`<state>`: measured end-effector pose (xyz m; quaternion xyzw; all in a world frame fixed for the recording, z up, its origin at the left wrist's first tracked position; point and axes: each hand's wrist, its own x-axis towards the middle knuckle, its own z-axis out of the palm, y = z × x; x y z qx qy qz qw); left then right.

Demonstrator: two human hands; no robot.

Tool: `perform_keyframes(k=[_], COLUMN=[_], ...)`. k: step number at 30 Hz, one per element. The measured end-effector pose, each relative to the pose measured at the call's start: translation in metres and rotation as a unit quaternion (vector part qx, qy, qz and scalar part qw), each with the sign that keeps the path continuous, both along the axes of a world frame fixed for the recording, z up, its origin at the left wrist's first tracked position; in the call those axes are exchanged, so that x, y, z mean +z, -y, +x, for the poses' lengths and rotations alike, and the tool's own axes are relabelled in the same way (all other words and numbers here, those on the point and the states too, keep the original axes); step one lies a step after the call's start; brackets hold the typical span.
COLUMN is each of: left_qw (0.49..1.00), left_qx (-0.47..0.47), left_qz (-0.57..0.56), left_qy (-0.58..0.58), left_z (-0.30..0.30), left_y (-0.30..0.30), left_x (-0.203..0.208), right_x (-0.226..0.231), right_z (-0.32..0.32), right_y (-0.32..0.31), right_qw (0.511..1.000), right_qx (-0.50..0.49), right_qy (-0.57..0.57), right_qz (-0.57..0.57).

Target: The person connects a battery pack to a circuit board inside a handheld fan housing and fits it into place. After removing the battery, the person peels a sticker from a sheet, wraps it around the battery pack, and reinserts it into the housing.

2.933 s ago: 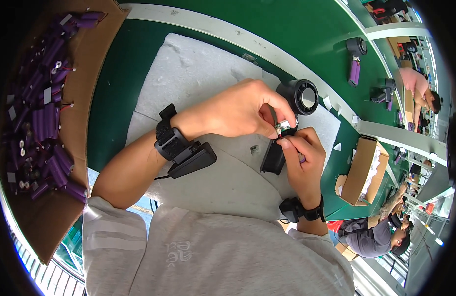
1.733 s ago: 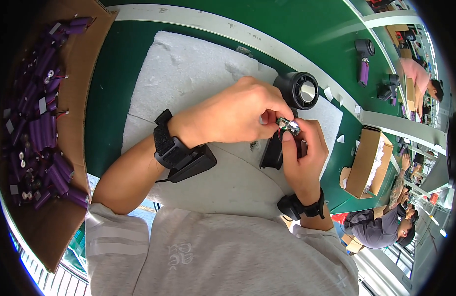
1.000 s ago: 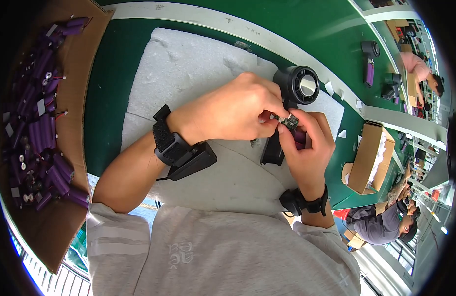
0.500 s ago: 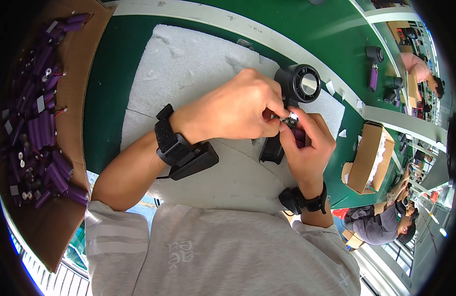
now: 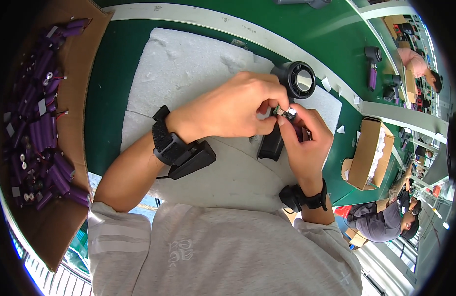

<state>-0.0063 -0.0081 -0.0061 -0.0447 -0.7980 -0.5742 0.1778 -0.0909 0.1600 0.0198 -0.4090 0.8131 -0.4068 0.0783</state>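
Note:
Both hands meet over the pale foam sheet (image 5: pixel 164 74). Pinched between the fingertips of my left hand (image 5: pixel 238 106) is a small circuit board (image 5: pixel 282 112) with a white connector on it. The thumb and forefinger of my right hand (image 5: pixel 307 143) grip the board's other side. Just beyond the fingers rests a black handheld fan (image 5: pixel 293 79), its round head facing up with a silvery centre. Below the hands sticks out its black handle shell (image 5: pixel 271 145). Something purple shows partly behind my right fingers; most of it is hidden.
A cardboard box (image 5: pixel 72 123) full of purple battery cells (image 5: pixel 43 130) with wires stands at the left. On the right is a small carton (image 5: pixel 364 153) holding white pieces. Another fan (image 5: pixel 373 66) with a purple cell lies beyond the white rail (image 5: pixel 267 37). Co-workers sit farther right.
My fingers have shifted slightly up and left with the board, which now shows more clearly between them. The fan also appears slightly farther left, as the view has moved a little.

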Motion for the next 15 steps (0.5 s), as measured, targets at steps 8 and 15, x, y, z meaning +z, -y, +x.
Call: perform_keyframes(k=[8,15], left_qw=[0.998,0.997], left_qx=[0.058,0.048], left_qz=[-0.019,0.002], left_qy=[0.028,0.062], left_z=[0.002,0.002], left_y=[-0.018,-0.020], left_x=[0.002,0.002], right_x=[-0.002,0.003], right_z=[-0.004,-0.006], right_y=[-0.003,-0.005], right_qw=[0.998,0.999], right_qx=[-0.005,-0.012], right_qy=[0.060,0.050], right_qz=[-0.025,-0.012])
